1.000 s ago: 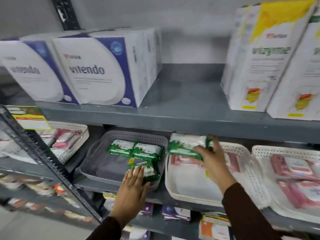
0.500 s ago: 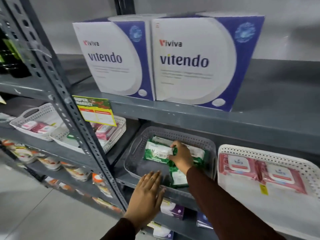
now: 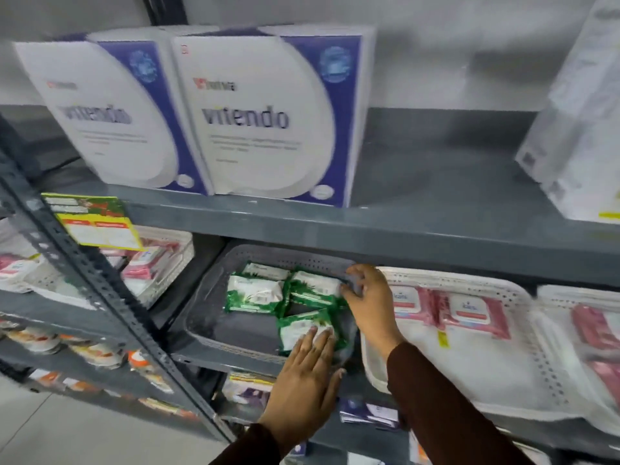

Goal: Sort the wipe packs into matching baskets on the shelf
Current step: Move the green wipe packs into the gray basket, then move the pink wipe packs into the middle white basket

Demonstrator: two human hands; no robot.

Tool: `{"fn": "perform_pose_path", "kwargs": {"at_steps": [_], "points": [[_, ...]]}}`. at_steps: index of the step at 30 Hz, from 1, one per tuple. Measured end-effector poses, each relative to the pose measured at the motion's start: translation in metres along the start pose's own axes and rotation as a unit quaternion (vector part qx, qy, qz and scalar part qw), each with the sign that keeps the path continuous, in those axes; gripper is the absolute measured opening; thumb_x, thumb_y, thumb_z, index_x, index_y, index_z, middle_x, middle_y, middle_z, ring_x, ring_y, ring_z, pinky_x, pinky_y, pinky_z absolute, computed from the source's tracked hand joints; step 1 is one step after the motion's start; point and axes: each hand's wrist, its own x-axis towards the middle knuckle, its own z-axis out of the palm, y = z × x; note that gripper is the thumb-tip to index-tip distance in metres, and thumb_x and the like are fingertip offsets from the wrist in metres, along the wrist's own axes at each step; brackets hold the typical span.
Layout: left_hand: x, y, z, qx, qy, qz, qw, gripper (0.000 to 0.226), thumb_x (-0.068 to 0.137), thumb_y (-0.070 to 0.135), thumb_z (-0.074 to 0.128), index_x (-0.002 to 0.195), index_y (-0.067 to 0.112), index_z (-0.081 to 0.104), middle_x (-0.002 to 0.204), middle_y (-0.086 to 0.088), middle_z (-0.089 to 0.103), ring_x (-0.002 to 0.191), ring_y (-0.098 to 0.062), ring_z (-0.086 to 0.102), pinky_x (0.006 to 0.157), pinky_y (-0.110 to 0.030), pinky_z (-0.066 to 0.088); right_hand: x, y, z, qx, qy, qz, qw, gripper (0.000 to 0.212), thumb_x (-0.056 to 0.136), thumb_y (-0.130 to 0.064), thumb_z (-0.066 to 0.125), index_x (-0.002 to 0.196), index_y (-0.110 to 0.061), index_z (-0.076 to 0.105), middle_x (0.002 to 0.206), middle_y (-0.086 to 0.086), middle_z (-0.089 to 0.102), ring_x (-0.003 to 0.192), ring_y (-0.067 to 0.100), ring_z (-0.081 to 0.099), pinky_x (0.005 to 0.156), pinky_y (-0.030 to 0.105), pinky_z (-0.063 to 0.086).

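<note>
A grey basket (image 3: 214,293) on the middle shelf holds several green wipe packs (image 3: 253,293). My left hand (image 3: 303,374) lies flat on the basket's front right corner, fingers spread over the nearest green pack (image 3: 298,327). My right hand (image 3: 369,300) hovers at the basket's right rim beside another green pack (image 3: 315,288), fingers apart, holding nothing. To the right, a white basket (image 3: 503,374) carries two pink wipe packs (image 3: 469,312) at its back.
Two white-and-blue boxes (image 3: 268,115) stand on the upper shelf, a white box (image 3: 577,122) at far right. A slanted grey upright (image 3: 100,297) crosses the left side. Left of it, a white basket (image 3: 177,260) holds pink packs. Another white basket (image 3: 590,330) sits far right.
My right hand carried a green pack from over the white basket into the grey basket, let it go and drew back to the right rim. My left hand stayed at the basket's front.
</note>
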Motion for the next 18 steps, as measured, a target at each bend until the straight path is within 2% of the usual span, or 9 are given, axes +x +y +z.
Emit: {"fn": "perform_pose_path", "kwargs": {"at_steps": [4, 5, 7, 9, 11, 13, 15, 17, 18], "points": [[0.028, 0.066, 0.028, -0.026, -0.012, 0.072, 0.997, 0.058, 0.103, 0.045, 0.031, 0.148, 0.009, 0.037, 0.156, -0.005, 0.033, 0.146, -0.024, 0.022, 0.116, -0.038, 0.021, -0.017, 0.032, -0.091, 0.0, 0.057, 0.056, 0.997, 0.043, 0.081, 0.001, 0.072, 0.095, -0.037, 0.058, 0.103, 0.003, 0.066, 0.093, 0.025, 0.063, 0.086, 0.037, 0.054], [0.034, 0.082, 0.037, -0.029, -0.016, 0.087, 0.996, 0.058, 0.103, 0.045, 0.033, 0.148, 0.01, 0.037, 0.156, -0.005, 0.032, 0.147, -0.023, 0.021, 0.116, -0.038, 0.021, -0.021, 0.045, -0.112, -0.001, 0.067, 0.07, 0.995, 0.043, 0.082, 0.001, 0.071, 0.094, -0.037, 0.057, 0.101, 0.004, 0.066, 0.092, 0.025, 0.063, 0.084, 0.029, 0.054], [0.049, 0.115, 0.051, -0.039, -0.027, 0.121, 0.991, 0.058, 0.102, 0.044, 0.034, 0.148, 0.009, 0.037, 0.156, -0.005, 0.034, 0.146, -0.023, 0.021, 0.115, -0.04, 0.024, -0.029, 0.061, -0.158, -0.022, 0.089, 0.103, 0.99, 0.032, 0.084, 0.001, 0.07, 0.099, -0.025, 0.06, 0.102, 0.004, 0.065, 0.091, 0.02, 0.062, 0.076, 0.006, 0.043], [0.062, 0.148, 0.063, -0.041, -0.034, 0.148, 0.987, 0.059, 0.103, 0.045, 0.03, 0.147, 0.008, 0.038, 0.154, -0.006, 0.037, 0.146, -0.024, 0.024, 0.116, -0.041, 0.026, -0.037, 0.076, -0.201, -0.025, 0.122, 0.124, 0.984, 0.023, 0.086, 0.0, 0.069, 0.103, -0.014, 0.063, 0.106, 0.005, 0.066, 0.09, 0.014, 0.062, 0.072, 0.001, 0.041], [0.072, 0.18, 0.071, -0.037, -0.041, 0.17, 0.984, 0.059, 0.103, 0.047, 0.028, 0.147, 0.009, 0.039, 0.154, -0.005, 0.038, 0.145, -0.024, 0.027, 0.117, -0.039, 0.024, -0.045, 0.093, -0.239, -0.036, 0.155, 0.127, 0.979, 0.021, 0.087, -0.002, 0.069, 0.1, -0.017, 0.063, 0.106, 0.006, 0.067, 0.09, 0.014, 0.063, 0.076, 0.007, 0.043], [0.08, 0.207, 0.079, -0.035, -0.049, 0.193, 0.979, 0.059, 0.103, 0.047, 0.027, 0.147, 0.009, 0.039, 0.153, -0.005, 0.04, 0.144, -0.023, 0.028, 0.118, -0.035, 0.018, -0.051, 0.111, -0.273, -0.071, 0.178, 0.144, 0.971, 0.02, 0.087, -0.004, 0.068, 0.099, -0.019, 0.063, 0.107, 0.007, 0.068, 0.095, 0.018, 0.063, 0.082, 0.019, 0.047], [0.088, 0.232, 0.085, -0.036, -0.06, 0.212, 0.975, 0.06, 0.103, 0.047, 0.025, 0.147, 0.01, 0.04, 0.152, -0.004, 0.041, 0.143, -0.022, 0.029, 0.118, -0.031, 0.012, -0.056, 0.131, -0.308, -0.12, 0.193, 0.168, 0.959, 0.015, 0.087, -0.007, 0.068, 0.1, -0.013, 0.067, 0.107, 0.008, 0.069, 0.096, 0.022, 0.064, 0.085, 0.035, 0.054], [0.095, 0.252, 0.088, -0.027, -0.069, 0.22, 0.973, 0.06, 0.102, 0.048, 0.024, 0.145, 0.011, 0.043, 0.15, -0.003, 0.044, 0.141, -0.021, 0.034, 0.118, -0.029, 0.011, -0.059, 0.146, -0.342, -0.264, 0.165, 0.213, 0.926, 0.019, 0.087, -0.021, 0.067, 0.104, -0.012, 0.067, 0.106, 0.012, 0.071, 0.096, 0.029, 0.066, 0.083, 0.044, 0.056], [0.098, 0.26, 0.09, -0.018, -0.072, 0.219, 0.973, 0.06, 0.102, 0.049, 0.023, 0.144, 0.012, 0.046, 0.148, -0.002, 0.047, 0.139, -0.02, 0.038, 0.118, -0.029, 0.014, -0.06, 0.152, -0.358, -0.343, 0.133, 0.261, 0.893, 0.032, 0.086, -0.035, 0.066, 0.11, -0.014, 0.064, 0.11, 0.013, 0.069, 0.1, 0.031, 0.065, 0.084, 0.045, 0.056]]}}
